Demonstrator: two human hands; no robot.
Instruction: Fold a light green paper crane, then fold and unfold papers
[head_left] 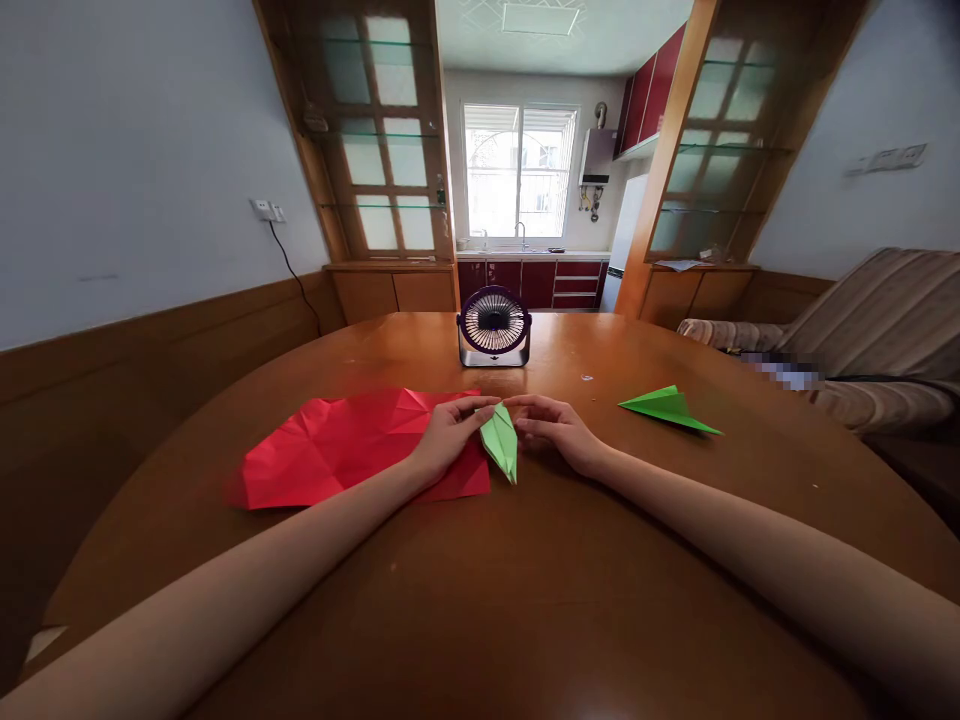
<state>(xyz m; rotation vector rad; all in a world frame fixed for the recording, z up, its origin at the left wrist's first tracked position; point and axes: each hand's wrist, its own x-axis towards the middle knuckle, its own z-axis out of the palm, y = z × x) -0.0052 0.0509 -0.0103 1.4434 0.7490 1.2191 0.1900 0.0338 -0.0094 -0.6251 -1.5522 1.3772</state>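
A light green folded paper piece (pixel 501 443), narrow and pointed, lies on the round wooden table (pixel 480 590) between my two hands. My left hand (pixel 448 437) rests on its left side with the fingertips pinching its far tip. My right hand (pixel 555 427) meets it from the right, fingertips on the same far tip. The left hand lies over the right edge of a creased red paper sheet (pixel 352 447) spread flat on the table.
A darker green folded paper plane (pixel 667 408) lies to the right. A small purple desk fan (pixel 494 326) stands at the table's far side. A striped sofa (pixel 862 340) is at the right; a kitchen with a window lies beyond.
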